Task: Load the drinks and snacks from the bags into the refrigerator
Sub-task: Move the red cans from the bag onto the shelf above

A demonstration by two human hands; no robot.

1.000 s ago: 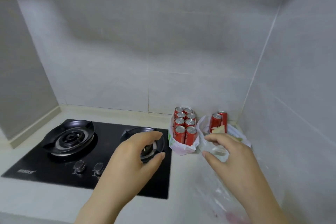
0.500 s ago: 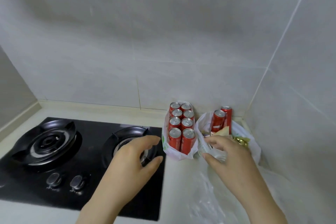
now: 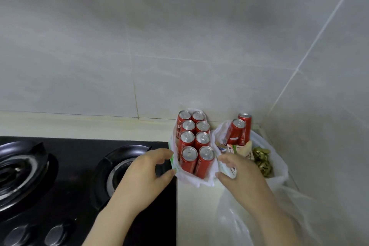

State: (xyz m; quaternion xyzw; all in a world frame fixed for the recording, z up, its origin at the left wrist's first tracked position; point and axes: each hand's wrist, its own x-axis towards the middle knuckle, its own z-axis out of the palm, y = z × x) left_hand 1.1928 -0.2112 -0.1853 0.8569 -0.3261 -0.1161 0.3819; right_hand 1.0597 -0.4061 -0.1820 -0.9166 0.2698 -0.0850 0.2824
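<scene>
Several red drink cans stand upright in two rows inside a small white bag on the counter, by the back wall. My left hand is at the bag's left side, fingers curved and apart, holding nothing. My right hand is at its right side, also curved and apart, with thin plastic lying against the palm. Behind the right hand, a second white bag holds two red cans, a snack packet and gold-wrapped sweets.
A black gas hob with two burners and two knobs fills the left, its edge touching the can bag. Crumpled clear plastic lies on the pale counter under my right forearm. Tiled walls close the back and right corner.
My right hand has let go of the second bag's rim and moved left to the can bag. My left hand has moved right to that bag's other side. The view has shifted right and closer.
</scene>
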